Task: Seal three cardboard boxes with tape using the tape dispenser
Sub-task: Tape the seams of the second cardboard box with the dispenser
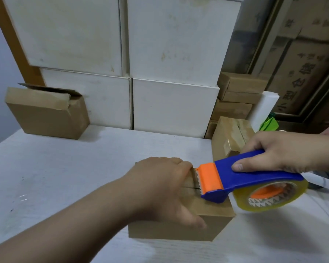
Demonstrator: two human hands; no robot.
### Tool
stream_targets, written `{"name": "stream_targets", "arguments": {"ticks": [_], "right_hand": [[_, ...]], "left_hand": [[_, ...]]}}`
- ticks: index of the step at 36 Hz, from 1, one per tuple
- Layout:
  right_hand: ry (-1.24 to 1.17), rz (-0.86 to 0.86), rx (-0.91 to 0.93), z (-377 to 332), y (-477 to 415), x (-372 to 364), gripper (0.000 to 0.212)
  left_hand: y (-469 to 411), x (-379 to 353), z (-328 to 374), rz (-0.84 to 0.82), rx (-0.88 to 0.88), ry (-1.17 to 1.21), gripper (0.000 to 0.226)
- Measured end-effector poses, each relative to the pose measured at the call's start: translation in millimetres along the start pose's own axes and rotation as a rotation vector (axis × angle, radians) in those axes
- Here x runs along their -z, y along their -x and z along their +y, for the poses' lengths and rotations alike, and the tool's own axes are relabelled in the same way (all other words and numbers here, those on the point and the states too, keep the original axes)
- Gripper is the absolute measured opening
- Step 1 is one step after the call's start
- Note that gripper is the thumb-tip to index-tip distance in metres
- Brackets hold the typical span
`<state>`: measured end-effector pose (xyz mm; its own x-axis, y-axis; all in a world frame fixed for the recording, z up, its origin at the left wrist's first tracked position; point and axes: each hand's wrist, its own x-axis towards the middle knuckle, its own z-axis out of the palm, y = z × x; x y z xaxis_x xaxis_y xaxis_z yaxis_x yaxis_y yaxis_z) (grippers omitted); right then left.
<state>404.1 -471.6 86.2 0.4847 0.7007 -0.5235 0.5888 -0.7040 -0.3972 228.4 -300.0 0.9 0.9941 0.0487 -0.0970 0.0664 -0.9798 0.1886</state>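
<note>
Your left hand [160, 188] lies on top of the middle box [179, 232], fingers bent over its far edge and thumb down its near side, holding it steady. Your right hand [279, 152] wraps round the blue handle of the tape dispenser [235, 179]. Its orange toothed end sits on the box top, just beside your left fingers.

The box looks light and a bit soft, so it may slide or dent. Press flat, not hard. The teeth look sharp, so mind those fingers.

Behind the middle box on the right sits 1 taped box [232, 133], quite near. Far to its left sits 1 open box [46, 114]. The white table [55, 177] left of the middle box gives you room.
</note>
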Motion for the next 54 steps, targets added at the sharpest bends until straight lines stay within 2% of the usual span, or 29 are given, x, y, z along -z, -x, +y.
{"name": "stream_targets", "arguments": {"ticks": [7,13,18,27,41,47,54], "right_hand": [[-0.045,0.008,0.08,7,1,2,0.064],[-0.075,0.011,0.166,22,1,1,0.089],[-0.125,0.026,0.178,39,8,1,0.079],[-0.197,0.037,0.15,74,17,-4,0.077],[-0.264,0.03,0.205,95,18,-8,0.07],[-0.289,0.046,0.201,117,20,-12,0.062],[-0.3,0.037,0.154,129,23,-18,0.062]], "left_hand": [[5,-7,-11,0.083,-0.019,0.062,0.085],[5,-8,-12,0.092,-0.019,0.047,0.083],[7,-10,-13,0.097,-0.015,0.045,0.084],[11,-12,-11,0.026,-0.058,-0.094,0.111],[9,-13,-13,-0.002,-0.077,-0.129,0.111],[8,-14,-13,-0.002,-0.08,-0.119,0.111],[8,-14,-13,0.005,-0.091,-0.138,0.111]]}}
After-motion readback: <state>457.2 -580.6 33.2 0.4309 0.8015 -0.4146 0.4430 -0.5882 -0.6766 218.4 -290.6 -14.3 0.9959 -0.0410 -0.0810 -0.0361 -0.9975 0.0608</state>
